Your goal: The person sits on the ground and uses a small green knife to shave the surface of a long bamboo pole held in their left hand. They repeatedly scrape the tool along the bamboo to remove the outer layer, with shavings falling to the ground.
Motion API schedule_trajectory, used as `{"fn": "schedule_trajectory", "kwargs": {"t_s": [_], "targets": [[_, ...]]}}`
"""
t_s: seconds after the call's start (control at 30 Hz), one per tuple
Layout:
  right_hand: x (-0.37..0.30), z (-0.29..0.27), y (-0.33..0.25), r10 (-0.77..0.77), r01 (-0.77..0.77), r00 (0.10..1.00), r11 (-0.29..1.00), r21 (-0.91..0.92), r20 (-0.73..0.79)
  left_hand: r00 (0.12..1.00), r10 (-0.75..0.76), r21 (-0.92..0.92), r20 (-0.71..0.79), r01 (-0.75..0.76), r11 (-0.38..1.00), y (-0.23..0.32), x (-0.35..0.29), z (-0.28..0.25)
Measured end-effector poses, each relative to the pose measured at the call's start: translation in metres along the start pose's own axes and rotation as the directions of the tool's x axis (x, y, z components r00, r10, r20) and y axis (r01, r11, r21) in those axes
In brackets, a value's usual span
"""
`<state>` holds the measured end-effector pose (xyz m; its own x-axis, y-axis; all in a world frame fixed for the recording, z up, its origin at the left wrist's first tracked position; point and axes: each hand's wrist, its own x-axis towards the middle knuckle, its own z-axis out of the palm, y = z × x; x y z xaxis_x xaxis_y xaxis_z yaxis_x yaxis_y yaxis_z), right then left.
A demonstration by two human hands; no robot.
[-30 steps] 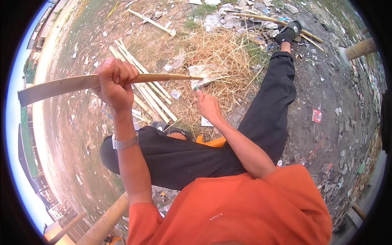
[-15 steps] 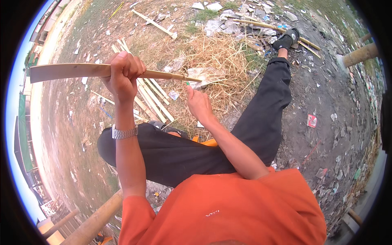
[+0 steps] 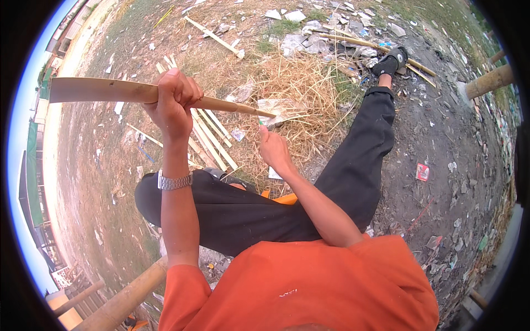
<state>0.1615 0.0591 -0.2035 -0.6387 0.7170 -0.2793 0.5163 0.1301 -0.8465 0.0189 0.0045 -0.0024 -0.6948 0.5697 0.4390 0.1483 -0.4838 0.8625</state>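
Observation:
My left hand [image 3: 175, 105] is closed in a fist round a long split bamboo strip [image 3: 226, 103]. The strip's broad end points left, and its narrow end reaches out over the dry straw. Close to that narrow end is my right hand [image 3: 275, 150], its fingers curled and the thumb side toward the strip. A small bit of green shows at its fingertips; what it belongs to is too small to make out. Beneath the strip, several pale split bamboo slats [image 3: 212, 140] lie on the ground.
A heap of dry straw [image 3: 301, 83] spreads in front of me. My legs in black trousers [image 3: 353, 154] lie to either side. Bamboo poles stand at the right [image 3: 488, 81] and lower left [image 3: 124, 295]. Scattered litter and a bamboo stick [image 3: 353, 39] lie beyond.
The whole view has shifted slightly. The bamboo strip's broad left end has swung a little away from me, so the strip slants more. Both hands keep nearly the same places and grips.

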Motion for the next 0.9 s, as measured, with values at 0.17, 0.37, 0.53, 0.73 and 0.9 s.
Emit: {"fn": "schedule_trajectory", "kwargs": {"t_s": [0.17, 0.37, 0.53, 0.73, 0.9], "targets": [[0.0, -0.008, -0.004, -0.141, 0.147, 0.987, 0.985, 0.087, -0.08, 0.986, 0.03, 0.027, -0.162, -0.026, 0.999, 0.001, 0.0, 0.01], [0.006, 0.016, 0.01, -0.031, 0.031, 0.999, 0.999, 0.017, -0.021, 0.93, 0.084, 0.115, -0.359, -0.045, 0.992, 0.003, -0.003, 0.03], [-0.002, -0.008, -0.02, -0.054, 0.051, 0.998, 0.992, 0.113, 0.027, 0.915, 0.073, 0.079, -0.397, -0.045, 0.996, 0.0, -0.01, 0.029], [0.022, 0.004, 0.024, 0.039, -0.037, 0.998, 0.999, -0.031, 0.047, 0.915, 0.08, 0.064, -0.395, -0.06, 0.996, 0.001, -0.007, 0.04], [0.017, 0.007, 0.018, -0.007, 0.006, 1.0, 0.999, 0.054, 0.015, 0.915, 0.124, 0.131, -0.384, -0.079, 0.988, 0.0, -0.011, 0.047]]}}
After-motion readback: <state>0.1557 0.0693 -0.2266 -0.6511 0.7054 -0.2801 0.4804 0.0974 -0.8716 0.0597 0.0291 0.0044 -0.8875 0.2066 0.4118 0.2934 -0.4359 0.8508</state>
